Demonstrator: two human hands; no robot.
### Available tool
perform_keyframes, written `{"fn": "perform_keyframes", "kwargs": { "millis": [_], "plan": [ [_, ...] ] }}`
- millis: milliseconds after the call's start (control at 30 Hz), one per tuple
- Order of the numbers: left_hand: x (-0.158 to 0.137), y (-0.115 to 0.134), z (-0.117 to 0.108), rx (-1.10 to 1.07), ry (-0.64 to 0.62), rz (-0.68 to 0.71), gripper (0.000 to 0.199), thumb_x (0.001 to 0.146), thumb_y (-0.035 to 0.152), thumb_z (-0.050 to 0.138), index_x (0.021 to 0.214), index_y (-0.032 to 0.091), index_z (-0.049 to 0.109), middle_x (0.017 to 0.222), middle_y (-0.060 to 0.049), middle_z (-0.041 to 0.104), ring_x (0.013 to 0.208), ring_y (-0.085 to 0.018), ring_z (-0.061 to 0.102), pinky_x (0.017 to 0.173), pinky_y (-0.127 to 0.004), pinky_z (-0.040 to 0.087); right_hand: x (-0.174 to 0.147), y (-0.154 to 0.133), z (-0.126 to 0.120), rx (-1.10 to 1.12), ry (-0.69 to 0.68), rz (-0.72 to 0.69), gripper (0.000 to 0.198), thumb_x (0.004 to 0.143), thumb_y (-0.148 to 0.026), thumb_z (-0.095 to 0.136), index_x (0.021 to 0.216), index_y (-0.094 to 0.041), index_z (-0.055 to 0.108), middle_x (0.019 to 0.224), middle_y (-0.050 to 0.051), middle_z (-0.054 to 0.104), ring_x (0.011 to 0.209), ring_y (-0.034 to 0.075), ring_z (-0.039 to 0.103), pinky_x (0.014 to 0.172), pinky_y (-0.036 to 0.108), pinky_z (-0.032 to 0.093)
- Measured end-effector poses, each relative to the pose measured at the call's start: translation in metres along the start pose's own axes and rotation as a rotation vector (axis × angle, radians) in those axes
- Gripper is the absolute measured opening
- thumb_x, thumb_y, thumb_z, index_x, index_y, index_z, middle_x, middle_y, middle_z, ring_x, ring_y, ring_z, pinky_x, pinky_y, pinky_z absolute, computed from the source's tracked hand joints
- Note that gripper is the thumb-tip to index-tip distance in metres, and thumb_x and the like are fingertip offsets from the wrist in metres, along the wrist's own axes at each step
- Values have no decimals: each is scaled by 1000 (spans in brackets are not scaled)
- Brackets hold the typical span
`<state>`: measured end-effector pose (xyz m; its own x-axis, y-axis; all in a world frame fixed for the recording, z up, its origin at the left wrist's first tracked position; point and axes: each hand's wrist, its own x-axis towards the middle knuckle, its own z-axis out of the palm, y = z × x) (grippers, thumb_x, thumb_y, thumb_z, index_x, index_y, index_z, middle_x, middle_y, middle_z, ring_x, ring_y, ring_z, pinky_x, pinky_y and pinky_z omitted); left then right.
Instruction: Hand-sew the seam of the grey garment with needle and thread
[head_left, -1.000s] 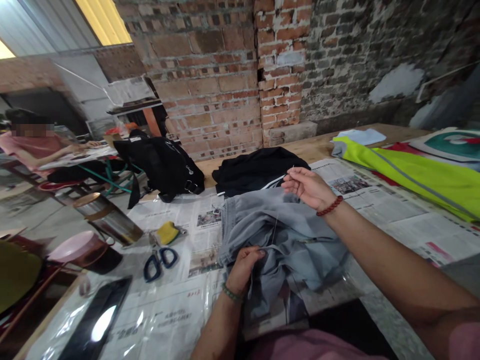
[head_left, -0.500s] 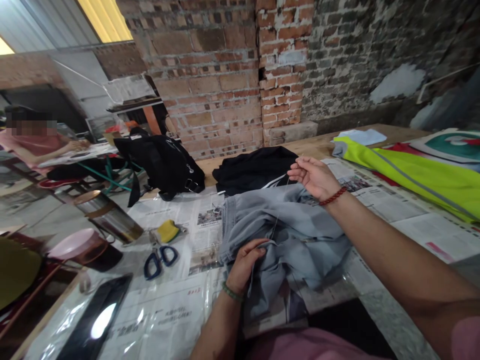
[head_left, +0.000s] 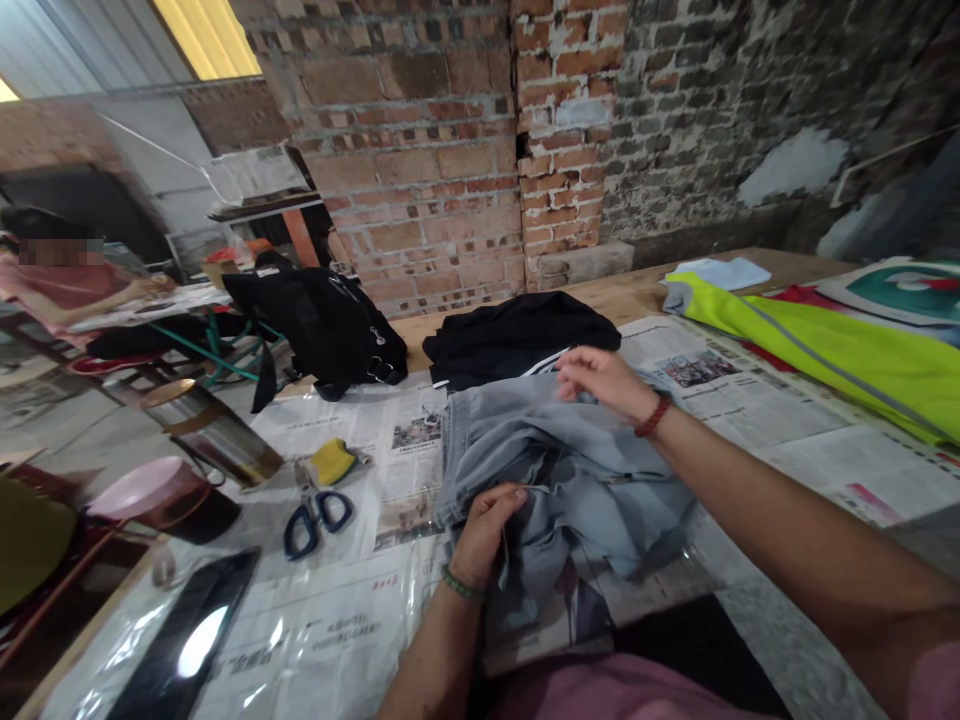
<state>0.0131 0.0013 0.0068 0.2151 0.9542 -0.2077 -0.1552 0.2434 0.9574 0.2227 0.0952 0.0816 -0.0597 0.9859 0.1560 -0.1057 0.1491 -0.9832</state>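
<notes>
A crumpled grey garment [head_left: 570, 430] with a gathered edge lies on the newspaper in front of me. My left hand [head_left: 491, 520] pinches a fold of it between thumb and fingers, low on its near left side. Above the garment's upper part, my right hand [head_left: 604, 380] is closed in a pinch. A fine thread ran from these fingers down to the left hand a moment ago; now it is too faint to follow. Whether a needle sits in the fingers cannot be made out.
Left of the garment lie dark-handled scissors [head_left: 319, 520] and a yellow object [head_left: 334, 462]. Beyond them stand a steel flask [head_left: 214, 430], a pink-lidded cup [head_left: 165, 495] and a phone [head_left: 187, 630]. Black cloth [head_left: 517, 335], a black bag [head_left: 322, 325], a neon-yellow garment [head_left: 817, 350] and an iron [head_left: 900, 300] lie around.
My right hand has come down and slightly left, toward the garment. The thread that was stretched between my hands no longer shows. My left hand keeps its pinch.
</notes>
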Motion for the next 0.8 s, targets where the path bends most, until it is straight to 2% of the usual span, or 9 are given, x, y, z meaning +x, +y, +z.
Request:
{"fn": "perform_keyframes", "kwargs": {
  "millis": [100,167,233,333,467,600,800],
  "plan": [
    [1,-2,-2,-32,31,18,20,60,31,66,50,15,60,48,2,52,50,-10,45,51,-22,35,-23,19,18,-319,-302,-22,11,76,-17,50,81,-18,59,64,-3,60,41,7,54,42,18,41],
    [1,-2,-2,-55,53,26,19,59,29,66,50,14,59,48,3,51,48,-9,44,50,-21,34,-35,29,25,-509,-451,-140,15,78,-18,48,83,-20,62,68,-3,61,44,7,54,46,19,41],
    [1,0,-3,-64,82,31,15,58,27,67,55,14,62,50,3,53,49,-9,45,51,-21,35,-42,34,28,-645,-538,-283,19,79,-18,46,84,-22,64,74,-1,63,56,10,58,55,21,44],
    [-1,3,-3,-60,102,25,12,57,25,67,59,14,64,51,3,54,49,-9,45,51,-20,35,-44,39,28,-740,-592,-409,24,77,-11,45,83,-21,66,81,1,65,74,14,60,68,24,45],
    [-3,6,-3,-57,80,32,14,57,26,67,57,13,62,48,4,52,47,-8,43,49,-19,34,-43,44,28,-782,-660,-431,29,76,-7,42,85,-20,67,80,2,66,77,14,59,72,26,45],
    [-3,7,-2,-37,68,54,14,58,25,67,57,12,63,48,3,52,47,-8,42,49,-18,34,-45,46,28,-752,-754,-377,29,77,-7,42,87,-20,66,82,0,65,79,13,57,75,25,44],
    [-2,7,-2,-37,68,60,12,59,23,67,58,12,64,49,3,54,49,-8,44,50,-18,34,-49,42,28,-644,-773,-257,26,77,-8,42,88,-16,65,83,2,62,78,12,57,73,22,44]
  ]
}}
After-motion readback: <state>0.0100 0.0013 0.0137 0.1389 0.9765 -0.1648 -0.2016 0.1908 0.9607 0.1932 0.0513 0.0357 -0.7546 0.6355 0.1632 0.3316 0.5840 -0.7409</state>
